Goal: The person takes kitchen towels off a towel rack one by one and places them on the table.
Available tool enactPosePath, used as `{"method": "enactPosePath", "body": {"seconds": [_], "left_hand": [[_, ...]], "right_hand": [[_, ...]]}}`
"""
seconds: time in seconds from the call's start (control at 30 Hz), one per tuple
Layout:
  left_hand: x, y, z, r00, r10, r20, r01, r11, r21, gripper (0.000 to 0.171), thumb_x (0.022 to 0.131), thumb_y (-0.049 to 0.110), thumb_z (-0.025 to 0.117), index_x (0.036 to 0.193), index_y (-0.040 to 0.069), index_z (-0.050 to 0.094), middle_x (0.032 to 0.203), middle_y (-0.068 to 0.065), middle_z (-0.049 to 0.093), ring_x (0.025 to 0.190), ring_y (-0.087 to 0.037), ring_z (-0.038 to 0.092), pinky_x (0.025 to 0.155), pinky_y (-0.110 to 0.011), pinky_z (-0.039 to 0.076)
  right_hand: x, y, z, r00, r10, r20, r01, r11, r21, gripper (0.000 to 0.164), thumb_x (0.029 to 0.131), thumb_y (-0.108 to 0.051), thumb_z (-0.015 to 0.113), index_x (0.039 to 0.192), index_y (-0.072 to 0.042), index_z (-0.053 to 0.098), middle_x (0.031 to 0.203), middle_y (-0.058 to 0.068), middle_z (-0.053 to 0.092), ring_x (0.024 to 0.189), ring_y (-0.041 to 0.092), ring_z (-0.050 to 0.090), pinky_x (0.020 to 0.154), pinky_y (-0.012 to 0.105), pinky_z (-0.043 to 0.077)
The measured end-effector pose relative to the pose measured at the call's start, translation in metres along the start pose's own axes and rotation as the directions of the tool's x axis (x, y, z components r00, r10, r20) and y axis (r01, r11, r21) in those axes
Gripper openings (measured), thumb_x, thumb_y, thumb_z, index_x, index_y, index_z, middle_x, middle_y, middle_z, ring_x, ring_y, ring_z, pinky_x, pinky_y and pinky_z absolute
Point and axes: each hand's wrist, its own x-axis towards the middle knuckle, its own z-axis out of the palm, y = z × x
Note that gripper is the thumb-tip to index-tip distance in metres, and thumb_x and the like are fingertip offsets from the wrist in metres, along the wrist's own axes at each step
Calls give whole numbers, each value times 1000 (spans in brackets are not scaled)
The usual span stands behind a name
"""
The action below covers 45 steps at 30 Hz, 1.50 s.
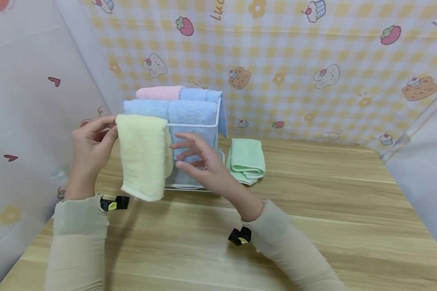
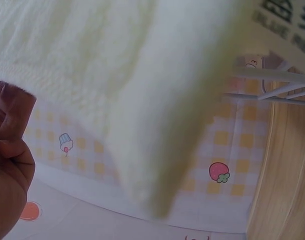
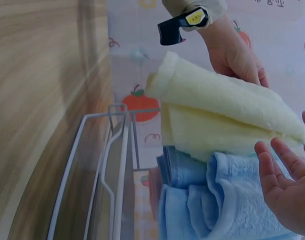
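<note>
A folded pale yellow towel [image 1: 142,157] hangs in front of the left part of a white wire rack [image 1: 193,125]. My left hand [image 1: 92,143] pinches its top left corner between thumb and fingers. To the right of the towel is my right hand [image 1: 205,163], fingers spread and loosely bent, with nothing in it. Folded blue towels [image 3: 242,192] fill the front of the rack. Behind them lie a pink towel [image 1: 159,92] and more blue cloth. Whether the yellow towel touches the rack's front bar, I cannot tell.
On the wooden table [image 1: 331,202], a folded green towel [image 1: 247,155] lies right of the rack. A patterned yellow checked cloth [image 1: 276,52] covers the back, and a pale sheet [image 1: 25,121] stands along the left side.
</note>
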Motion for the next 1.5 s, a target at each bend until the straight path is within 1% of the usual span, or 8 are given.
{"method": "enactPosePath", "body": {"seconds": [0.23, 0.4, 0.63, 0.87, 1.07, 1.2, 1.4, 1.5], "left_hand": [[-1, -2, -1, 1000, -7, -2, 7, 1000, -7, 17, 90, -6, 66, 105, -13, 71, 91, 29, 67, 66, 5, 55, 55, -6, 41], [-1, -3, 0, 1000, -11, -6, 11, 1000, -11, 17, 90, -5, 66, 105, -11, 72, 92, 28, 68, 67, 6, 56, 57, -5, 43], [-1, -5, -1, 1000, -9, -7, 9, 999, -34, 17, 90, -6, 66, 105, -12, 71, 92, 27, 69, 66, 5, 56, 53, -6, 40], [-1, -4, 0, 1000, -21, -8, 21, 999, -31, 18, 90, -5, 67, 106, -2, 75, 93, 24, 70, 67, 5, 58, 52, -7, 40], [-1, -5, -2, 1000, -17, -11, 17, 999, -39, 19, 90, -5, 66, 106, 0, 76, 94, 19, 72, 70, 5, 60, 51, -7, 39], [-2, -5, -3, 1000, -10, -15, 9, 1000, -30, 19, 90, -5, 66, 106, 0, 76, 94, 18, 72, 71, 7, 62, 52, -7, 40], [-1, -2, -2, 1000, 23, -7, -23, 999, -25, 16, 90, -7, 66, 104, -13, 71, 94, 28, 69, 67, 8, 58, 53, -5, 41], [-1, -1, -1, 1000, 29, -3, -29, 999, -29, 16, 90, -7, 65, 103, -14, 71, 94, 28, 68, 68, 8, 59, 52, -6, 41]], "right_hand": [[11, -4, 9, 1000, 30, 2, -30, 999, 26, 63, 96, -5, 63, 151, -16, 35, 140, 14, 57, 110, 27, 64, 87, 34, 58], [18, -5, 13, 1000, 0, 6, 0, 1000, 31, 66, 95, -3, 63, 152, -14, 32, 141, 17, 54, 111, 26, 63, 87, 32, 59], [31, -7, 19, 999, -18, 26, 17, 998, 59, 73, 93, 0, 65, 154, -15, 29, 141, 18, 54, 108, 23, 64, 81, 30, 61], [43, -10, 27, 997, -6, 74, -1, 996, 94, 81, 92, 3, 65, 157, -16, 22, 149, 17, 42, 124, 22, 59, 81, 29, 61], [52, -13, 32, 996, 29, 86, -39, 993, 112, 84, 90, 8, 65, 156, -18, 20, 134, 21, 53, 106, 24, 64, 71, 30, 61], [56, -13, 35, 994, 50, 97, -63, 989, 133, 83, 89, 10, 64, 154, -16, 20, 127, 26, 56, 102, 26, 65, 72, 30, 62], [58, -13, 36, 995, 44, 92, -58, 987, 153, 77, 90, 13, 60, 151, -13, 23, 126, 28, 55, 103, 32, 66, 75, 29, 62], [58, -14, 34, 996, 46, 75, -56, 989, 140, 71, 90, 14, 60, 149, -11, 27, 122, 29, 58, 100, 33, 67, 73, 29, 62]]}}
